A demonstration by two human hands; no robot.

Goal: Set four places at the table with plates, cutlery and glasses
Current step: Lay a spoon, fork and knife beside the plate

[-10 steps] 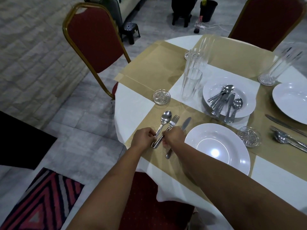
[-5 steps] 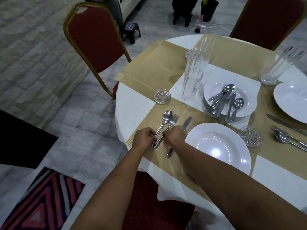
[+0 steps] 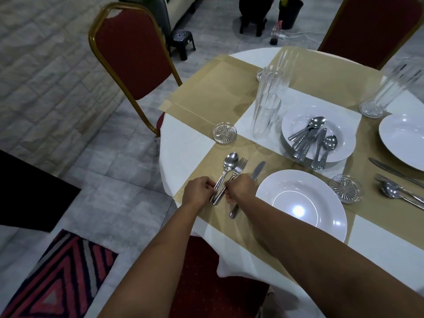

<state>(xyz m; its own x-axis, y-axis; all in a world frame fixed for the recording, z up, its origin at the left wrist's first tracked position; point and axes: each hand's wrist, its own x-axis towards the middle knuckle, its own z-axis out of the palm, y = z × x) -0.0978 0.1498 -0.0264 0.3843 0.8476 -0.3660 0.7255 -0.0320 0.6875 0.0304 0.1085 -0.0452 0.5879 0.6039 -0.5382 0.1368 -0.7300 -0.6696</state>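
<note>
Shiny metal spoon [image 3: 230, 162], glossy white plate [image 3: 305, 223], woven placemat [image 3: 197, 193].

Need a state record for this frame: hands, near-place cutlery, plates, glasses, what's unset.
left hand: pinches the spoon by its handle
right hand: pinches the fork by its handle
spoon and fork: side by side on the gold placemat, left of the near plate
knife: between fork and near plate, partly under the right hand
centre plate: holds spare cutlery
stacked glasses: upright beside centre plate
coaster: beyond the spoon, no glass on it
far-left placemat: no plate or cutlery
</note>
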